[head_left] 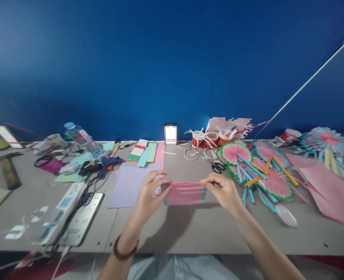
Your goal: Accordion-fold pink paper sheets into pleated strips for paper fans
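Between my two hands hangs a pink sheet of paper with bluish strips at its side ends and narrow folds along its top edge. My left hand pinches the top left corner, its other fingers curled above. Thumb and forefinger of my right hand close on the top right corner. The paper is held above the grey table and casts a shadow there. Left of it lies a lilac sheet, partly behind my left hand. Right of my right hand are pleated paper fans in pink and green.
Black scissors lie behind my right hand. A white plastic spoon-like piece rests at right, near pink sheets. At left are a phone, a power strip, a glue gun and a bottle. A blue wall rises behind.
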A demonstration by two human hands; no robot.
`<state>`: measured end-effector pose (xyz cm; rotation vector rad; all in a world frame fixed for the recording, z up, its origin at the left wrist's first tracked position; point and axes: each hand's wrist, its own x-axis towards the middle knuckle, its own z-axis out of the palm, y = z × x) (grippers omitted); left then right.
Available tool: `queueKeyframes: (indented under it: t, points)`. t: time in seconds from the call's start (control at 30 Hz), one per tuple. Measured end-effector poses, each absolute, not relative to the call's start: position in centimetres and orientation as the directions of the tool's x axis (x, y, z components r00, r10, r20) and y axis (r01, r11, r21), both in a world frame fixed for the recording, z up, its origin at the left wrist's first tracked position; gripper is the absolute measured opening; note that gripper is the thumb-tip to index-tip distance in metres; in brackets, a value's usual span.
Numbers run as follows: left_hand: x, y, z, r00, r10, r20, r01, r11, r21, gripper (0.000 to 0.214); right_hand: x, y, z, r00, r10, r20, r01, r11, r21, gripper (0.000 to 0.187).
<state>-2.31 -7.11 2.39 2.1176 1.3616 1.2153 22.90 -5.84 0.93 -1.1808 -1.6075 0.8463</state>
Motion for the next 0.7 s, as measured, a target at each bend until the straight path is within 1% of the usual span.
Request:
queueKeyframes:
  t: [0.1, 0.13, 0.2, 0.3, 0.4, 0.53, 0.7]
  points:
    - [-1.4, -7.1, 2.9, 0.247, 0.799, 0.548, 0.671, -0.549, 0.499, 0.011, 22.6, -6.1, 1.2, -0.108, 0.932, 0.345, 0.352, 0.360, -0.864, 0.021]
    - [-1.0, -7.1, 2.9, 0.278, 0.787, 0.551, 0.681, -0.566, 0.464, 0.012, 22.5, -6.2, 1.3, -0.115, 0.927, 0.358, 0.362, 0.375, -0.854, 0.021]
    - [-0.3, -7.1, 3.0, 0.331, 0.771, 0.545, 0.677, -0.596, 0.432, 0.014, 22.3, -6.4, 1.4, -0.130, 0.916, 0.379, 0.371, 0.399, -0.838, 0.019]
    - [0.6, -7.1, 2.6, 0.361, 0.762, 0.538, 0.641, -0.621, 0.451, 0.019, 21.9, -6.6, 1.4, -0.150, 0.901, 0.407, 0.371, 0.433, -0.821, 0.017]
    - [0.9, -7.0, 2.2, 0.337, 0.772, 0.539, 0.611, -0.615, 0.498, 0.022, 21.7, -6.7, 1.6, -0.167, 0.889, 0.426, 0.362, 0.457, -0.812, 0.015]
    - [1.0, -7.0, 1.9, 0.296, 0.776, 0.557, 0.596, -0.606, 0.527, 0.022, 21.5, -6.8, 1.8, -0.178, 0.879, 0.442, 0.361, 0.476, -0.802, 0.013]
    - [0.2, -6.9, 1.9, 0.293, 0.795, 0.531, 0.572, -0.591, 0.569, 0.017, 21.6, -6.8, 1.7, -0.169, 0.882, 0.440, 0.358, 0.471, -0.806, 0.014]
